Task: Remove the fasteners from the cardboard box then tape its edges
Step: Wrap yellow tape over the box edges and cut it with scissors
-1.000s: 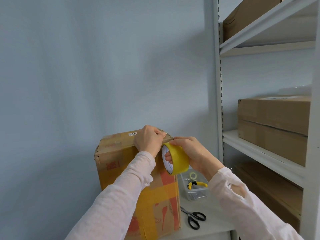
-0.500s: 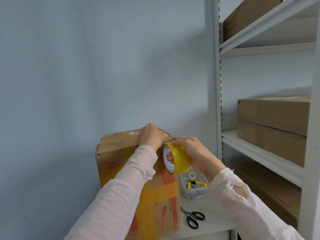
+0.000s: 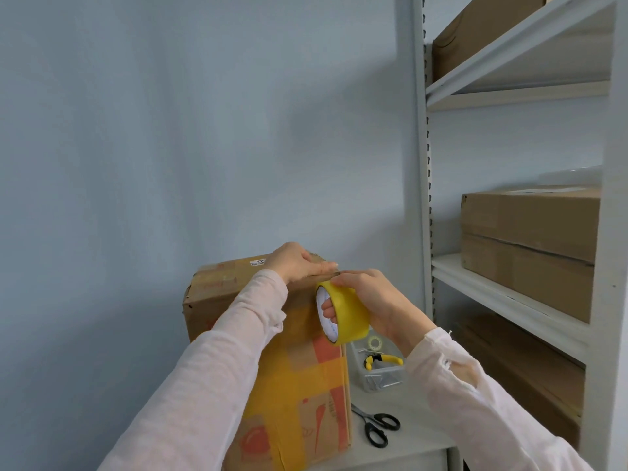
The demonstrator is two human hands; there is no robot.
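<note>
- Right hand (image 3: 372, 300) is gripping the yellow tape roll (image 3: 348, 312): fingers (image 3: 329, 306) are hooking through the core, thumb is lying over the outer face.
- Tape roll is sitting against the top right corner of the cardboard box (image 3: 306, 385), touching the upper edge.
- Left hand (image 3: 294, 263) is pressing flat on that top edge just left of the roll, fingers straight and together, gripping nothing.
- Box is standing upright on the white table (image 3: 421, 436), its front face carrying yellow tape patches.
- Scissors (image 3: 377, 424) are lying on the table just right of the box.
- Clear bin (image 3: 382, 380) behind the scissors is holding yellow-handled pliers (image 3: 384, 360).
- Shelf rack (image 3: 503, 290) on the right is carrying brown boxes (image 3: 526, 229).
</note>
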